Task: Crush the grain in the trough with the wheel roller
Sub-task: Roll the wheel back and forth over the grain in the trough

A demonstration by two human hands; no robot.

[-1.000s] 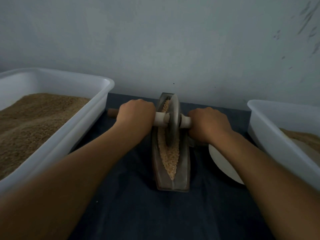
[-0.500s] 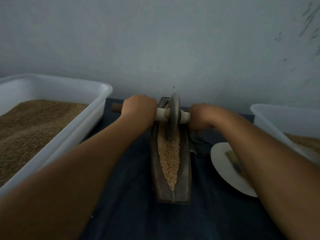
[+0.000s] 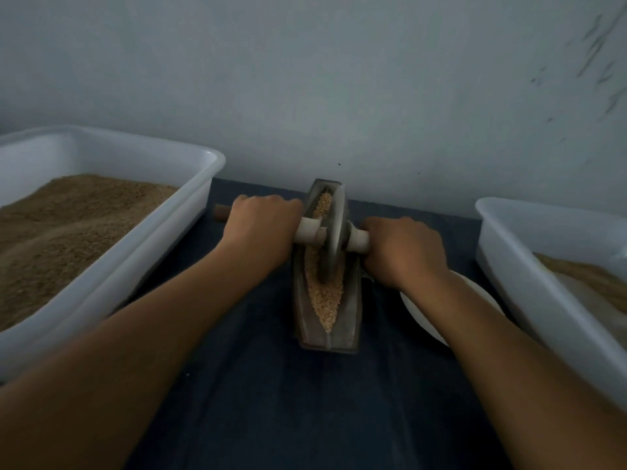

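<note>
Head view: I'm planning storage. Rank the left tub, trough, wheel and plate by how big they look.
1. left tub, though cropped and nearer the camera
2. trough
3. wheel and plate: unsure, since the right arm hides much of the plate

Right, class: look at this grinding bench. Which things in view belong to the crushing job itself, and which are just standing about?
In the job:
- trough
- grain lying in it
- wheel roller standing in the trough
- left hand and right hand, each gripping one end of the roller's handle

Standing about:
- left tub of brown meal
- right tub
- white plate
- dark cloth
</note>
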